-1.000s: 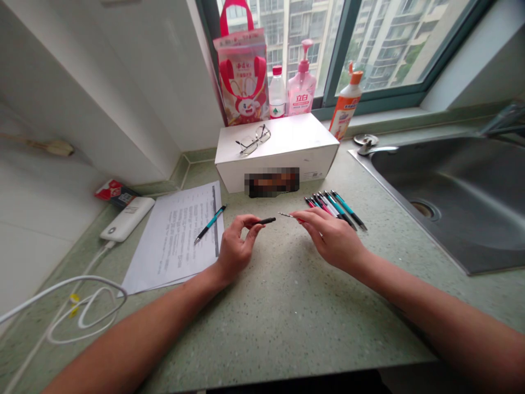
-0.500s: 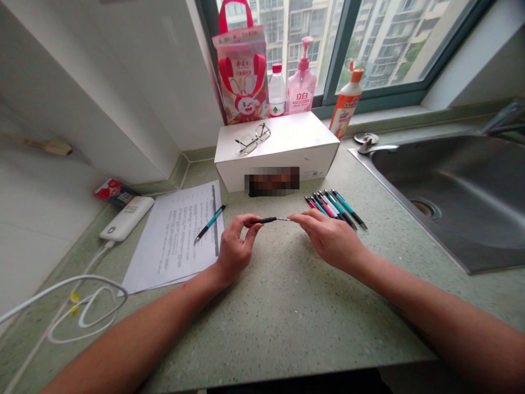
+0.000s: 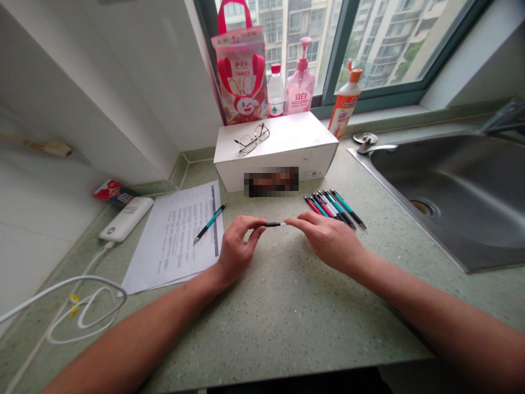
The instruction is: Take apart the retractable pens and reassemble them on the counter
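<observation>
My left hand (image 3: 240,243) pinches a short black pen barrel (image 3: 272,224) between thumb and fingers above the counter. A thin pale pen refill (image 3: 283,223) sticks out of the barrel's right end. At its far end are the closed fingertips of my right hand (image 3: 332,238), which cover the rest of it. Just beyond my right hand lies a row of several click pens (image 3: 334,205) in teal, pink and white with black grips. To the left of my left hand, a teal and black pen (image 3: 210,223) rests across printed sheets of paper (image 3: 172,241).
Behind the hands stands a white box (image 3: 279,137) with eyeglasses (image 3: 252,139) on top. A steel sink (image 3: 459,219) is set into the counter (image 3: 287,328) on the right. At left are a white power bank (image 3: 127,219) and its looped cable (image 3: 88,279). Bottles (image 3: 301,87) line the window.
The black barrel has shifted slightly right, toward my right hand. Less of the thin refill shows between the two hands now. The pens and papers stay where they were.
</observation>
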Demonstrator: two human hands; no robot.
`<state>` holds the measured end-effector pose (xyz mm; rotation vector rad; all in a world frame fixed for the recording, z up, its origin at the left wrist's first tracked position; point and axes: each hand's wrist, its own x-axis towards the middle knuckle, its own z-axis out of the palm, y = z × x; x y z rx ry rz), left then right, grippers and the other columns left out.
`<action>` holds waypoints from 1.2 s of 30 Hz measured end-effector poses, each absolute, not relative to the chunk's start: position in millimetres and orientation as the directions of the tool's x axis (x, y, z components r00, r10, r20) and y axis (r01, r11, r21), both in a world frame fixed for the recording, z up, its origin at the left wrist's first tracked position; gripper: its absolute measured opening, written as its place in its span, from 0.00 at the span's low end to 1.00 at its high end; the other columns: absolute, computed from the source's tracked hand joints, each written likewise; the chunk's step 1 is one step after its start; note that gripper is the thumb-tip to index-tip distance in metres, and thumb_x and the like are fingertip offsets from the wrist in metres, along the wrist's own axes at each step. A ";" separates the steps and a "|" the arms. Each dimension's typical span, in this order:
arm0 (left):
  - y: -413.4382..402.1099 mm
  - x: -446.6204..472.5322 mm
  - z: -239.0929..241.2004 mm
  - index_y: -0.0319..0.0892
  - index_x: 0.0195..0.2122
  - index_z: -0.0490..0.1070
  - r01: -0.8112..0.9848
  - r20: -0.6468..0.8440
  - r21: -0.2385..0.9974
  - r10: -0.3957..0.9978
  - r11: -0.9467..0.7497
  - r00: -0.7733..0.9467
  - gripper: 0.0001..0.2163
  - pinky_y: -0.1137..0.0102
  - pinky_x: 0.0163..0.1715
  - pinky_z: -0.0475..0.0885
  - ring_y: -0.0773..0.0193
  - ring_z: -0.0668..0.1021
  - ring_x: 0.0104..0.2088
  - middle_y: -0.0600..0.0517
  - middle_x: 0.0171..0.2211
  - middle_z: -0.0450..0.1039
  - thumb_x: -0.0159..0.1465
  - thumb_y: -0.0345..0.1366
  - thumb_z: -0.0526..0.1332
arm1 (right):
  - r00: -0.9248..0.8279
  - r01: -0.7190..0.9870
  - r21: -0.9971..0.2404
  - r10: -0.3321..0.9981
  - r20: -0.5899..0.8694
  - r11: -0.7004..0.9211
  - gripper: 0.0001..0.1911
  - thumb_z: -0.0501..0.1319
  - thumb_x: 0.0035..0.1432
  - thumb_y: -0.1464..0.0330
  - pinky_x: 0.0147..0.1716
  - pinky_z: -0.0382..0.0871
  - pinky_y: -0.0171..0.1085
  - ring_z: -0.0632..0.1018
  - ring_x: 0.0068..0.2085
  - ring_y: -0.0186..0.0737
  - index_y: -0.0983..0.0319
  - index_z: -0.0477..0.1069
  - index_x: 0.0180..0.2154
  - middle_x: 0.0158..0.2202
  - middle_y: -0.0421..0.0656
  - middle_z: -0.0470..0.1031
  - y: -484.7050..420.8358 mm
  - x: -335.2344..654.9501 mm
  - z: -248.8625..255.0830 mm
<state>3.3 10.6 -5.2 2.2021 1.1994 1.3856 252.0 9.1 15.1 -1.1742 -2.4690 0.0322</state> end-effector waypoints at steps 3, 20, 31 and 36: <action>9.8 3.8 -6.4 0.42 0.42 0.75 0.500 0.575 0.620 0.784 -0.605 0.235 0.04 0.67 0.39 0.74 0.64 0.79 0.36 0.51 0.35 0.79 0.68 0.34 0.63 | -0.564 0.719 -0.217 0.736 0.375 0.661 0.24 0.51 0.63 0.80 0.33 0.69 0.37 0.80 0.39 0.40 0.63 0.70 0.58 0.48 0.48 0.79 7.8 249.3 13.5; 8.9 5.1 -4.9 0.42 0.41 0.76 0.451 0.551 0.623 0.767 -0.640 0.327 0.04 0.65 0.39 0.76 0.62 0.79 0.35 0.49 0.34 0.79 0.68 0.35 0.63 | -0.600 0.635 -0.310 0.705 0.379 0.707 0.20 0.51 0.67 0.76 0.41 0.75 0.42 0.82 0.44 0.45 0.66 0.69 0.57 0.48 0.51 0.81 4.2 242.8 9.2; 8.9 6.7 0.2 0.43 0.39 0.74 0.372 0.574 0.607 0.711 -0.702 0.406 0.02 0.62 0.44 0.76 0.61 0.80 0.40 0.48 0.38 0.81 0.68 0.30 0.62 | -0.574 0.582 -0.478 0.749 0.332 0.658 0.17 0.50 0.69 0.74 0.42 0.74 0.40 0.81 0.43 0.41 0.63 0.70 0.55 0.44 0.48 0.82 1.6 240.4 10.7; 6.5 5.7 -2.6 0.42 0.49 0.71 0.450 0.485 0.676 0.812 -0.583 0.324 0.12 0.65 0.39 0.77 0.63 0.80 0.34 0.49 0.36 0.80 0.67 0.40 0.64 | -0.560 0.578 -0.499 0.758 0.334 0.646 0.18 0.50 0.69 0.73 0.41 0.74 0.41 0.81 0.43 0.42 0.63 0.70 0.55 0.43 0.49 0.81 1.1 239.9 13.2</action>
